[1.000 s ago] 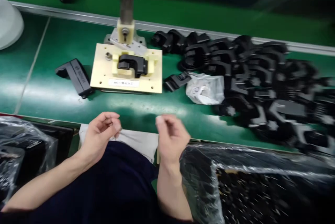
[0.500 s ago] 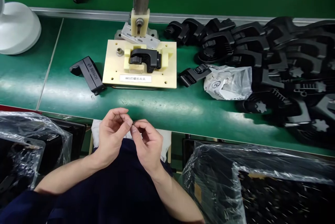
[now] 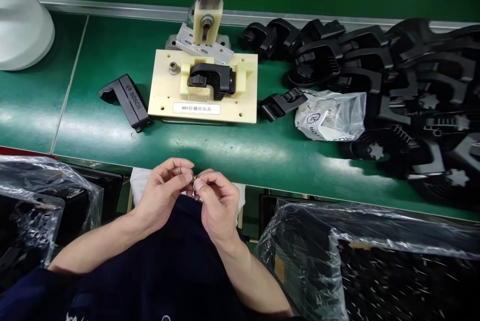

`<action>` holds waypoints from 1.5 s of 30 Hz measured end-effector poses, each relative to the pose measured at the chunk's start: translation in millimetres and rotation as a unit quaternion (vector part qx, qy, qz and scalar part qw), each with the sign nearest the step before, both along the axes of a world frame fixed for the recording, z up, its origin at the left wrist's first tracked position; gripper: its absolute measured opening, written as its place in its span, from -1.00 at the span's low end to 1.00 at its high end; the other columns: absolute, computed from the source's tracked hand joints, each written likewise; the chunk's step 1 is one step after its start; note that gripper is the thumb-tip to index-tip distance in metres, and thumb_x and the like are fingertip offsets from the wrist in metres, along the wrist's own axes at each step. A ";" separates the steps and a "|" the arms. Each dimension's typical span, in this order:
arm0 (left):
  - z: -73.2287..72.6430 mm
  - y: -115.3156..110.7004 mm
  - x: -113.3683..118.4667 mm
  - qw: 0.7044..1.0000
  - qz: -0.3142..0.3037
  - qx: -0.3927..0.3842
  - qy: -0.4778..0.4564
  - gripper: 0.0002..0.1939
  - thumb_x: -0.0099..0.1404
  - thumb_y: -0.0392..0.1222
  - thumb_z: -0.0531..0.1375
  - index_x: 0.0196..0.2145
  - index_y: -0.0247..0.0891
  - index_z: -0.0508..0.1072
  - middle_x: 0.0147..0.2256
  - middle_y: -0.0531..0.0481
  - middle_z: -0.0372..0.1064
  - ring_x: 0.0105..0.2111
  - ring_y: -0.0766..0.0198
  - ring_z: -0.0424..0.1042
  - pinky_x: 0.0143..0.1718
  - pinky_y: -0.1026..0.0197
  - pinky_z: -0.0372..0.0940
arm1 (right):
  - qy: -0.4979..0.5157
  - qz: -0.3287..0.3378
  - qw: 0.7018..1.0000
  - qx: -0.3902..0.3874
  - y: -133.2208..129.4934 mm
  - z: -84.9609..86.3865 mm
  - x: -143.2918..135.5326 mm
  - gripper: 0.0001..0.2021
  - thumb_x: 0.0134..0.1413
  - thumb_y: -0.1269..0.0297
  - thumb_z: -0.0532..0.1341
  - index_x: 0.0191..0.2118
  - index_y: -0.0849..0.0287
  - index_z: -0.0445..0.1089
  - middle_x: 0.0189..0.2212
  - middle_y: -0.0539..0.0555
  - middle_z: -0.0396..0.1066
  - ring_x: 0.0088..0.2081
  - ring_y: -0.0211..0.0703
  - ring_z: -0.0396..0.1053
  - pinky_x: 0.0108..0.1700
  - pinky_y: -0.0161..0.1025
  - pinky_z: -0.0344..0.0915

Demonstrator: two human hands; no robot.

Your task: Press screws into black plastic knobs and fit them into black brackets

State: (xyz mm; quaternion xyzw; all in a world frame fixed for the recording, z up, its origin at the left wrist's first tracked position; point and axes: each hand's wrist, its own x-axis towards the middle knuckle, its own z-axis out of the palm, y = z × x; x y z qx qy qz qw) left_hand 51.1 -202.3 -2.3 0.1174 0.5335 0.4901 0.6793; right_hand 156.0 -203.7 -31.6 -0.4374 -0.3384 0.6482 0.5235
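White dome [image 3: 22,28] sits far left on the green bench [image 3: 232,153]. Loose black part [image 3: 125,101] lies just left of the cream jig [image 3: 204,88], which holds another black part [image 3: 212,78]. Below, left hand [image 3: 163,196] and right hand [image 3: 217,203] meet fingertip to fingertip, both pinched narrow on a tiny item [image 3: 194,179], too small to identify. Plastic bag [image 3: 332,113] and a pile of black parts [image 3: 405,86] lie right.

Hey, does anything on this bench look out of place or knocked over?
Nothing looks spilled or broken. The black Bosch part lies askew left of the jig plate, and the black parts pile is loosely heaped.
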 end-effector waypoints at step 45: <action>0.1 192.2 -53.9 0.748 -0.083 0.506 0.421 -0.34 0.22 0.12 0.21 0.16 -0.22 0.14 -0.11 -0.15 0.41 0.01 -0.02 0.39 0.03 -0.11 0.28 | -0.443 -0.187 0.773 0.415 185.1 17.3 -34.9 -0.81 0.11 0.39 0.12 -0.42 0.18 0.47 -0.52 0.01 0.38 -0.46 -0.26 0.31 -0.37 -0.30 0.21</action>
